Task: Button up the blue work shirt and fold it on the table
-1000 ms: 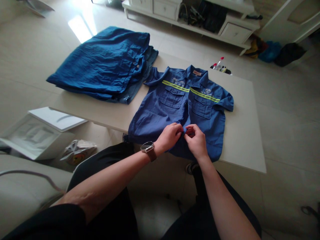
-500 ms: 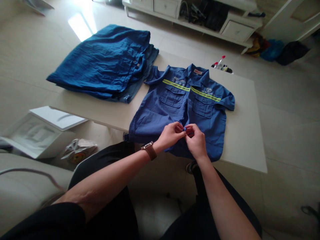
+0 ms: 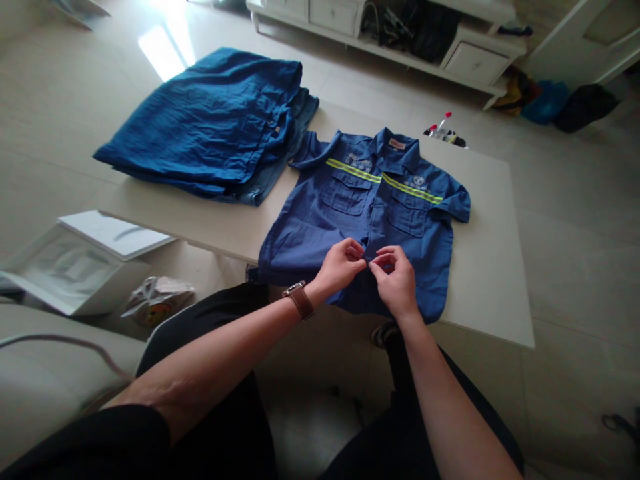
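A blue short-sleeved work shirt [image 3: 310, 227] with yellow reflective stripes and chest pockets lies front up on the table, collar at the far side. Over its lower front, both hands meet at the centre opening. My left hand [image 3: 343, 265], with a brown-strapped watch on the wrist, pinches the placket edge between thumb and fingers. Close beside it, my right hand [image 3: 395, 277] has thumb and index finger pinched at the same opening, its other fingers curled. Any button between the fingertips is too small to make out.
A stack of folded blue garments [image 3: 210, 120] lies on the left of the white table [image 3: 493, 267]. Below the left edge stand a white box [image 3: 75, 267] and a plastic bag [image 3: 157, 300]. A white cabinet [image 3: 400, 50] and a red-topped bottle [image 3: 440, 127] are beyond the table.
My hands have drawn slightly apart at the opening, the right one shifting a little to the right. The blue bit of cloth raised between the fingertips is less visible. The shirt stays in place.
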The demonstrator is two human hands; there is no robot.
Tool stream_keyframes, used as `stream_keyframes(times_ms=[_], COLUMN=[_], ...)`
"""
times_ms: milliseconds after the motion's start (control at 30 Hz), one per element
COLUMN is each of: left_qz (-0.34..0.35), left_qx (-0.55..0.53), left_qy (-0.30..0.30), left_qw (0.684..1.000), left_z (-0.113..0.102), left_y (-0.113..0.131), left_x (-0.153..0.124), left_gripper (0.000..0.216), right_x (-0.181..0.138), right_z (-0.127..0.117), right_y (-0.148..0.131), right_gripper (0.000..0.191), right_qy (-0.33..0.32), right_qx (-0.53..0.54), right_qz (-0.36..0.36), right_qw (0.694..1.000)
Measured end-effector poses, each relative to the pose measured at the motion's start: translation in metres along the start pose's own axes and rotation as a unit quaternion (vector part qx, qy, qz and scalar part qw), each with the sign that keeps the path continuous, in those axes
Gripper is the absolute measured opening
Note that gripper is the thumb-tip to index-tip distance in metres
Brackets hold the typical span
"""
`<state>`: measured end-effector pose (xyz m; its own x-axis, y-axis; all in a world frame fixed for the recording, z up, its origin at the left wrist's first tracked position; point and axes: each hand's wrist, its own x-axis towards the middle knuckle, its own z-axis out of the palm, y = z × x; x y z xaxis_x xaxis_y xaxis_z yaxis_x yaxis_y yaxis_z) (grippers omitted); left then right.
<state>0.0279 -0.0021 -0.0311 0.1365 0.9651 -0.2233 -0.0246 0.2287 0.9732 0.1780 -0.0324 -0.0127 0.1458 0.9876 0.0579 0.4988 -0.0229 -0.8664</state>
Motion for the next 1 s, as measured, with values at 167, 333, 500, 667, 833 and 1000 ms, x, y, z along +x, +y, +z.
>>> stream_keyframes(times_ms=[167,333,500,667,833,1000], left_qz=[-0.058,-0.049,-0.092,-0.144,-0.136,-0.099], left_qx=[0.069,0.064,0.082,0.098,0.047,0.035], left_qy=[-0.06,-0.11,-0.135,-0.159,-0.136,-0.094], left_qw=[0.994,0.991,0.983,0.972,0.98,0.99], left_z=[-0.0064,-0.0072,-0.0063,-0.0083,-0.0063,-0.0037], left_y=[0.0021,0.0031,0.0041,0.0064,0.0052,0.0063], left_x=[-0.0041,-0.0037,-0.0011,-0.0004,-0.003,-0.0042], left_gripper=[0.02,0.024,0.025,0.029,0.03,0.031], right_x=[-0.0015,-0.0024,-0.004,-0.0057,-0.0039,-0.0015], right_z=[0.002,0.0027,0.0039,0.007,0.006,0.0038], right_y=[0.0017,0.0022,0.0034,0.0037,0.0011,-0.0029], right_gripper=[0.019,0.018,0.017,0.014,0.013,0.011], right_qy=[0.01,0.007,0.001,-0.004,-0.001,-0.008], right_qx=[-0.001,-0.01,-0.011,-0.016,-0.018,-0.038], right_qz=[-0.007,-0.011,-0.009,-0.015,-0.019,-0.033], right_qw=[1.0,1.0,1.0,1.0,1.0,0.999])
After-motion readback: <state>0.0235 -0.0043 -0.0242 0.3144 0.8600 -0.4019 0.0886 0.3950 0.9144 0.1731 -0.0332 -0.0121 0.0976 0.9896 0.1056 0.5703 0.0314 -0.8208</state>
